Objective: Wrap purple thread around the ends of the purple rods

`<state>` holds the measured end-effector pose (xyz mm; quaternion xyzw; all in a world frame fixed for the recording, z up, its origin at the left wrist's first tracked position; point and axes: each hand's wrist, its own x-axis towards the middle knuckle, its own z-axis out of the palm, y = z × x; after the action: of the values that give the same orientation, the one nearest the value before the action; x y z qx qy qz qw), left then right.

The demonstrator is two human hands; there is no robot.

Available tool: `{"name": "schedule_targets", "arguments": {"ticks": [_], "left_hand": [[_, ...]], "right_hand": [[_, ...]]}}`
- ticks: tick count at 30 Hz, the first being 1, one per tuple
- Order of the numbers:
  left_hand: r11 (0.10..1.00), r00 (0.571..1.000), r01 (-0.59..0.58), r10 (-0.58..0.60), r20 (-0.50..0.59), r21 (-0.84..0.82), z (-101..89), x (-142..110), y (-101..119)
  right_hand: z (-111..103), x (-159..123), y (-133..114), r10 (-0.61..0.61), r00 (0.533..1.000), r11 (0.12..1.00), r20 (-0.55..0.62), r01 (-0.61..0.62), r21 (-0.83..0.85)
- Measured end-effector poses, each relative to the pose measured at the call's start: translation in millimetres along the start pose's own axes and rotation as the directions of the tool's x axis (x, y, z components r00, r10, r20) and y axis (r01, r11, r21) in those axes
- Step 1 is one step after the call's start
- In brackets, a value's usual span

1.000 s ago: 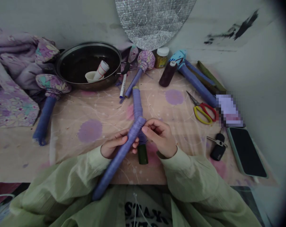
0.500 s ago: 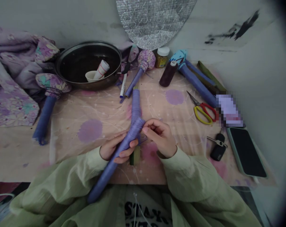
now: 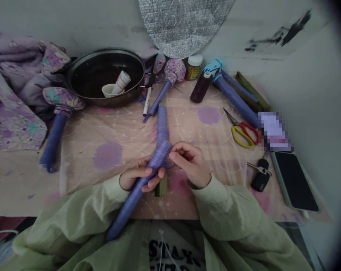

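Grasping a long, slender purple rod bound in thread (image 3: 134, 199) in our left hand (image 3: 131, 177), we hold it aslant, its lower end near our body, apparently so its upper end meets our right hand (image 3: 194, 165). Those fingertips are drawn in at that end; whether they pinch a strand, we cannot tell. Close-set windings ring the rod, smooth and slightly glossy, partly hiding a second purple thread-wrapped stick (image 3: 162, 124) on the pink floral tablecloth (image 3: 82, 131).
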<state>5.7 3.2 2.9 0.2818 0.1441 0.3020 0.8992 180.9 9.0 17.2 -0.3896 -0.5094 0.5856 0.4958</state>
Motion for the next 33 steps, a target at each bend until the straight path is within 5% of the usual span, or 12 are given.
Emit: {"name": "schedule_targets", "arguments": {"ticks": [5,15,26,33], "left_hand": [[1.000,0.996,-0.025,0.024,-0.091,-0.013,-1.7,1,-5],[0.997,0.997,0.002,0.004,-0.077,0.077,-6.0,2,-3],[0.998,0.980,-0.058,0.055,-0.191,-0.009,-11.8,-1,-9],[0.999,0.987,-0.040,0.040,-0.159,0.004,-11.1,0,-8]], "right_hand": [[0,0,-1,-0.022,1.000,1.000,0.010,0.022,0.012],[0,-2,-3,-0.050,0.998,0.999,0.025,0.050,0.014],[0,-1,-3,-0.031,0.999,0.999,-0.010,0.032,0.042],[-1,-1,-2,-0.011,0.999,0.998,-0.035,0.013,0.066]]}}
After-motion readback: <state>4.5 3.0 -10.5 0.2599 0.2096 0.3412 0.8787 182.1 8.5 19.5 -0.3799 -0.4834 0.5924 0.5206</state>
